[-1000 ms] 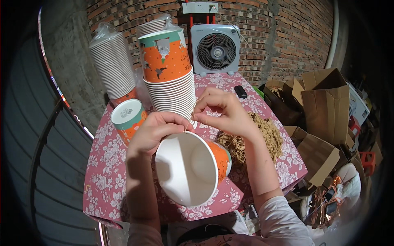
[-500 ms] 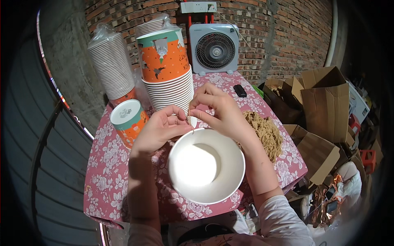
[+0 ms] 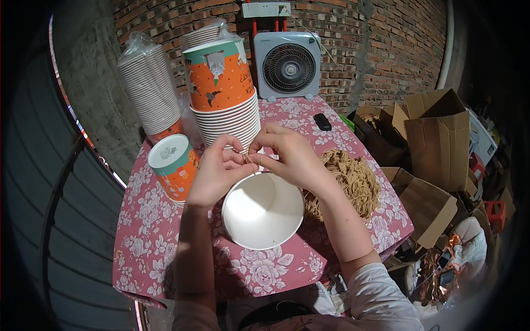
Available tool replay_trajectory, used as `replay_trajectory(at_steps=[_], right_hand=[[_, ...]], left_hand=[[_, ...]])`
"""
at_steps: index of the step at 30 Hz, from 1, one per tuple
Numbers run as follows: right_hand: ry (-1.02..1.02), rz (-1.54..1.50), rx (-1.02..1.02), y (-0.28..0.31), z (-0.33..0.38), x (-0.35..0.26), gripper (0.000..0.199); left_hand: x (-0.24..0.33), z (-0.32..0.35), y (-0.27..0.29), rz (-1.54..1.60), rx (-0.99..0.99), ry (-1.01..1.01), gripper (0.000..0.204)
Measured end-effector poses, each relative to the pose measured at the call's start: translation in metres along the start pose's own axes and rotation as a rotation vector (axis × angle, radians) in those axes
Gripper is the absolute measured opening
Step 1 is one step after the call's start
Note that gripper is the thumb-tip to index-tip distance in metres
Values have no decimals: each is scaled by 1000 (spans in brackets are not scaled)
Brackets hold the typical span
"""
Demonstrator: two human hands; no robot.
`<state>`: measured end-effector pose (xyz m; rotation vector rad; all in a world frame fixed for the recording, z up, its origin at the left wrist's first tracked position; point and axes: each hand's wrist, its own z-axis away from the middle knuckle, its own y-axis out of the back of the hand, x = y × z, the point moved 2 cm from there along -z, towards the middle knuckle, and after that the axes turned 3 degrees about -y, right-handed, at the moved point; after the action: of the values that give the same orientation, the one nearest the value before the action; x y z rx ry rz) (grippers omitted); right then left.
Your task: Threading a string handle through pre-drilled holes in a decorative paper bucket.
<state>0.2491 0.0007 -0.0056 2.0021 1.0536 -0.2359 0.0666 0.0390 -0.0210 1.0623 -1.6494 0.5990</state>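
Note:
My left hand (image 3: 220,170) and my right hand (image 3: 284,155) meet at the far rim of a white paper bucket (image 3: 262,226), whose open mouth faces me. Between my fingertips both hands pinch a thin tan cord (image 3: 249,159), which runs down to the bucket's rim. To the right of my right forearm lies a loose heap of tan cords (image 3: 350,185). Just beyond my hands rises a tall stack of nested paper buckets (image 3: 226,118), with an orange and green one upside down on it. Another orange and green bucket (image 3: 175,168) stands upside down left of my left hand.
A flowered pink tablecloth (image 3: 149,243) covers the table. At its far side are a grey box fan (image 3: 289,66), a small black object (image 3: 323,122) and a plastic-wrapped bucket stack (image 3: 148,88). Opened cardboard boxes (image 3: 439,143) crowd the right, by a brick wall (image 3: 397,49).
The white bucket has tipped and drawn back toward my hands, so its mouth looks smaller and higher. My hands have come closer together, shifting slightly left, around the cord.

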Motion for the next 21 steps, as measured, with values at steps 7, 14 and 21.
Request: replay_trajectory(at_steps=[7, 14, 21], right_hand=[[-77, -20, -1, 0, -1, 2, 15], [-66, -79, -72, 4, 0, 6, 17], [-21, -97, -101, 6, 4, -8, 18]], left_hand=[[-3, -3, 9, -58, -50, -68, 24], [2, -1, 9, -15, -7, 40, 8], [1, 0, 13, 93, -69, 48, 5]])
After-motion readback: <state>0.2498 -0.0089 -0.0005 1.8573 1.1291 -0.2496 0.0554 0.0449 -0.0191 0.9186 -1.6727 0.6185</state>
